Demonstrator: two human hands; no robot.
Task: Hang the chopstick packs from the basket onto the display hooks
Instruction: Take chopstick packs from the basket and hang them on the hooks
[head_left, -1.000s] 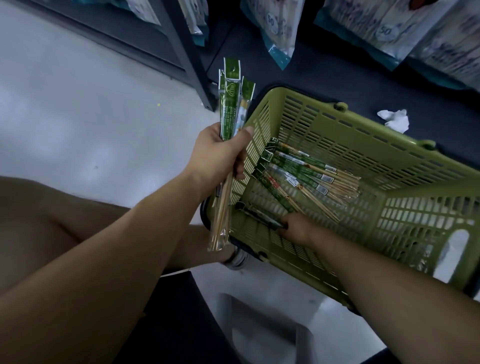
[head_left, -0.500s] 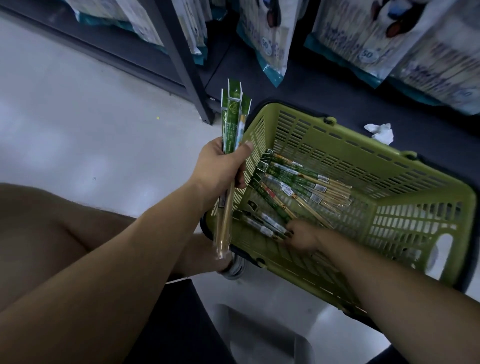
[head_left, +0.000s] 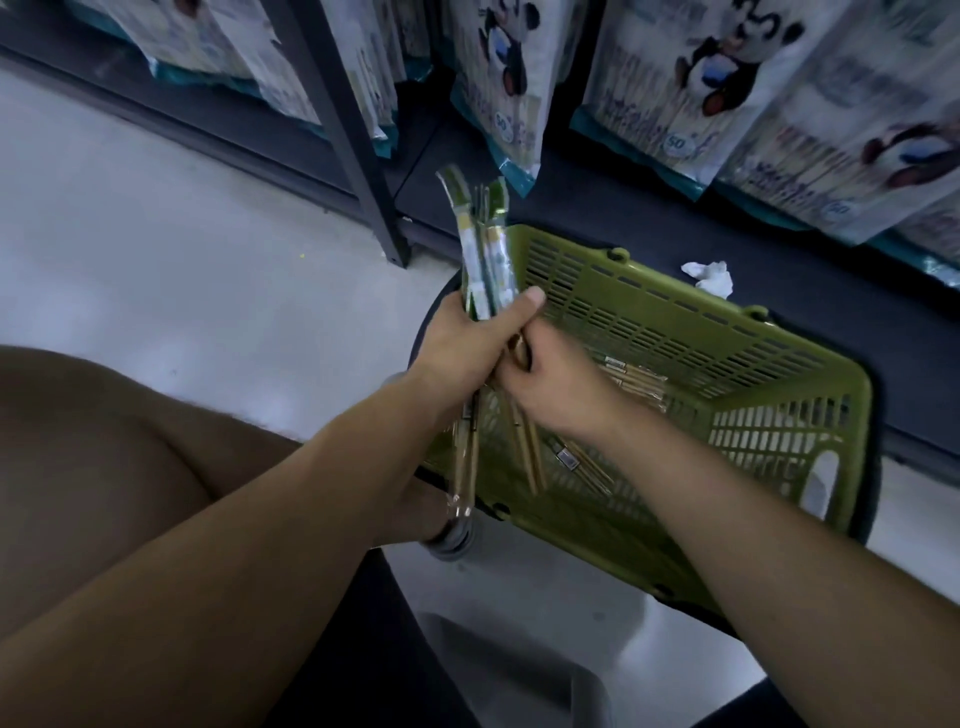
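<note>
Risen from basket (head_left: 779, 410), right hand (head_left: 558, 387) grips chopstick pack (head_left: 530, 462); left hand (head_left: 467, 343) clenches pack bundle (head_left: 480, 260).

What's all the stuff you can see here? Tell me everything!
chopstick bundle: one, several packs, green and tan, upright in left hand
extra packs: a few, tan, sticking out below right hand
loose packs: several, tan, on the basket's bottom
basket: one, olive green, before the shelf
crumpled paper: one, white, on dark bottom shelf
panda bags: several, white and teal, hanging above
shelf post: one, dark grey, left of basket
left hand: grips the bundle
right hand: grips the extra packs
</note>
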